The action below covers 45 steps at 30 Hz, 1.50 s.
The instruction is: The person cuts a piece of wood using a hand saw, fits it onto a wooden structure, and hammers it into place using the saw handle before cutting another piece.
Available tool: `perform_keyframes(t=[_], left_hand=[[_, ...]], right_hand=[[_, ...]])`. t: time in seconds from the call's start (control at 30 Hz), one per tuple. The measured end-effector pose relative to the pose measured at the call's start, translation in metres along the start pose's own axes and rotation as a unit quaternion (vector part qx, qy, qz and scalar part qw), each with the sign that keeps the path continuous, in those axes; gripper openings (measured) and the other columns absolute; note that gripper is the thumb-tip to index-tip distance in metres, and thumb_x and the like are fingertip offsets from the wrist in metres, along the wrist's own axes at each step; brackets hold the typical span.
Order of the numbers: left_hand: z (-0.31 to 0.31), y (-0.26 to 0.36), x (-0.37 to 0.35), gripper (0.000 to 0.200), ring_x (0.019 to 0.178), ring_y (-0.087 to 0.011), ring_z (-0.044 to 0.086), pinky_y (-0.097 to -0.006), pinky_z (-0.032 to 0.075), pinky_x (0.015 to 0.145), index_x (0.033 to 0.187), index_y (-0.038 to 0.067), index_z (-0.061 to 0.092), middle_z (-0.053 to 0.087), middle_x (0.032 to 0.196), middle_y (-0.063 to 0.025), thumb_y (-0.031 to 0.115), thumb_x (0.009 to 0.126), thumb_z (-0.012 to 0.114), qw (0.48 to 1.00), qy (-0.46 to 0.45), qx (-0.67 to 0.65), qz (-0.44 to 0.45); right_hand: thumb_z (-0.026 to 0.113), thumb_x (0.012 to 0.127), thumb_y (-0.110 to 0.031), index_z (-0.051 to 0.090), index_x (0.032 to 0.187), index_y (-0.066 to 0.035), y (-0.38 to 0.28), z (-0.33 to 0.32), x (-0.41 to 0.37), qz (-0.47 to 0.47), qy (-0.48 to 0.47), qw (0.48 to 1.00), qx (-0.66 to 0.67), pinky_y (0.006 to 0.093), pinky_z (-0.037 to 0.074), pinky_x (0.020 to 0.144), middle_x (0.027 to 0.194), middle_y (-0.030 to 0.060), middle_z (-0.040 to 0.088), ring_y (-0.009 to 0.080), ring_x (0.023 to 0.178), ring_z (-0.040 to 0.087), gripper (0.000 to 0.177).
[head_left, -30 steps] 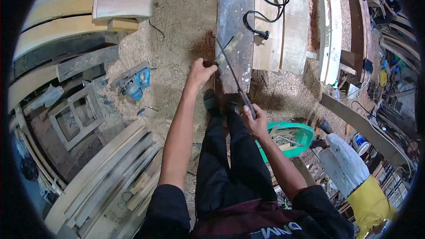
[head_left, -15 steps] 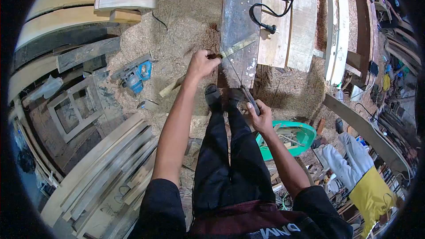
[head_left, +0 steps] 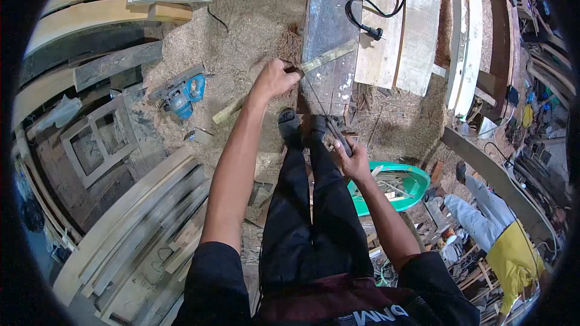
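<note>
Here, two closed hands bring a saw (head_left: 316, 98) and a wooden strip (head_left: 329, 58) together at the counter's left edge

We hold the wooden strip in our left hand (head_left: 277, 79), the fingers clamped on it just outside the left edge of the counter (head_left: 331, 15), toward its near end. From there the strip slants over the counter's surface to its right edge. On the other side of our forearm, a length in line with it shows above the sawdust-strewn floor (head_left: 238, 145).

Our right hand (head_left: 353, 160) is clamped on the saw's dark handle (head_left: 339, 136), beyond the counter's near edge. The thin blade runs from the handle up and to the left, across the near left corner area, and reaches the strip right beside our left hand. We cannot tell whether the teeth are in the wood.

Pale boards (head_left: 377, 60) lie along the counter's right edge, bearing a black cable (head_left: 396, 11) with its plug (head_left: 374, 33). Our feet, in dark sandals (head_left: 290, 122), stand near the counter's near edge. A blue power tool (head_left: 182, 101) lies on the floor to our left; a green basin (head_left: 406, 204) of wood scraps (head_left: 396, 186) sits to our right, near our right forearm. Farther right we see another person (head_left: 513, 256) in a yellow top and pale trousers.
</note>
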<state>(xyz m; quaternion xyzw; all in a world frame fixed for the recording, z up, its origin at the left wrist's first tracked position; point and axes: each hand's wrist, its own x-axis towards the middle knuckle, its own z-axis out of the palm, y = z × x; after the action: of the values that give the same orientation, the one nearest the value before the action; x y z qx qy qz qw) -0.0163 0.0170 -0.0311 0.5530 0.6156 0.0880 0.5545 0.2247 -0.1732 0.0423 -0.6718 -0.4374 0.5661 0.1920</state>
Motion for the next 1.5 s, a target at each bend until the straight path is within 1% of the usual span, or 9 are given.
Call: perform_keyframes(t=[0.27,0.3,0.4,0.5,1.07,1.17,1.3,1.4,1.5], left_hand=[[0.003,0.004,-0.007,0.031,0.064,-0.0299,0.065,-0.0406,0.050,0.066,0.084,-0.002,0.070,0.066,0.068,-0.0207,0.028,0.074,0.068,0.999,0.033,0.003,0.041],[-0.002,0.012,-0.008,0.031,0.065,-0.0305,0.066,-0.0405,0.050,0.066,0.084,-0.001,0.071,0.066,0.069,-0.0208,0.028,0.074,0.068,1.000,0.013,0.017,0.016],[-0.002,0.011,-0.008,0.031,0.064,-0.0313,0.066,-0.0409,0.050,0.066,0.083,-0.001,0.071,0.066,0.068,-0.0209,0.028,0.074,0.068,0.999,0.009,0.031,-0.008],[0.000,0.012,-0.011,0.031,0.063,-0.0311,0.065,-0.0412,0.049,0.065,0.082,-0.001,0.071,0.065,0.067,-0.0208,0.028,0.074,0.068,0.999,0.031,0.025,0.003],[-0.001,0.007,-0.007,0.027,0.065,-0.0293,0.065,-0.0402,0.050,0.068,0.087,0.000,0.072,0.067,0.072,-0.0203,0.024,0.076,0.068,1.000,0.008,0.005,0.013],[0.001,0.006,-0.009,0.026,0.056,-0.0161,0.053,-0.0358,0.044,0.058,0.075,-0.003,0.066,0.058,0.058,-0.0079,0.023,0.078,0.066,0.998,0.015,-0.027,0.050],[-0.006,0.021,-0.016,0.027,0.056,-0.0151,0.053,-0.0365,0.044,0.057,0.073,-0.003,0.064,0.057,0.058,-0.0081,0.023,0.077,0.066,1.000,-0.001,0.005,0.013],[-0.001,0.001,-0.003,0.030,0.071,-0.0328,0.067,-0.0416,0.051,0.070,0.092,0.001,0.072,0.069,0.077,-0.0217,0.026,0.075,0.068,0.999,-0.022,0.020,0.011],[-0.008,0.015,-0.012,0.032,0.070,-0.0318,0.067,-0.0411,0.051,0.070,0.093,0.001,0.072,0.069,0.077,-0.0210,0.027,0.075,0.068,1.000,-0.014,0.019,0.005]], right_hand=[[0.063,0.098,-0.027,0.067,0.101,0.001,0.015,0.011,-0.010,0.028,0.015,0.999,-0.011,0.0273,0.040,0.056,0.066,-0.0031,0.049,0.0059,0.063,0.042,0.028],[0.062,0.097,-0.029,0.050,0.070,-0.004,-0.008,0.014,-0.007,-0.003,0.051,0.998,0.021,0.0296,0.035,0.051,0.058,-0.0006,0.045,0.0079,0.056,0.041,0.040],[0.063,0.097,-0.030,0.051,0.070,-0.003,-0.007,0.015,-0.008,-0.008,0.057,0.998,0.034,0.0302,0.034,0.051,0.058,-0.0001,0.044,0.0085,0.056,0.040,0.040],[0.065,0.096,-0.031,0.067,0.097,0.001,-0.006,0.010,-0.013,0.003,0.054,0.998,0.024,0.0292,0.041,0.056,0.064,0.0015,0.052,0.0070,0.062,0.044,0.033],[0.063,0.097,-0.035,0.059,0.079,0.001,-0.025,0.008,0.019,0.010,0.026,0.998,-0.055,0.0320,0.038,0.053,0.059,0.0048,0.045,0.0095,0.060,0.041,0.041],[0.062,0.097,-0.036,0.057,0.076,0.001,-0.023,0.006,0.008,-0.005,0.047,0.998,-0.046,0.0317,0.037,0.052,0.059,0.0032,0.044,0.0091,0.059,0.041,0.043],[0.062,0.097,-0.036,0.059,0.078,0.001,-0.045,0.012,0.030,0.032,0.020,0.999,0.001,0.0314,0.037,0.052,0.059,0.0019,0.044,0.0086,0.059,0.040,0.042],[0.061,0.097,-0.036,0.060,0.079,0.001,-0.026,0.008,0.009,-0.004,0.036,0.998,-0.049,0.0312,0.037,0.052,0.060,0.0012,0.045,0.0086,0.059,0.041,0.042],[0.062,0.097,-0.036,0.060,0.079,0.002,-0.020,0.006,0.007,0.008,0.034,0.997,-0.073,0.0323,0.039,0.053,0.059,0.0050,0.048,0.0101,0.059,0.044,0.042]])
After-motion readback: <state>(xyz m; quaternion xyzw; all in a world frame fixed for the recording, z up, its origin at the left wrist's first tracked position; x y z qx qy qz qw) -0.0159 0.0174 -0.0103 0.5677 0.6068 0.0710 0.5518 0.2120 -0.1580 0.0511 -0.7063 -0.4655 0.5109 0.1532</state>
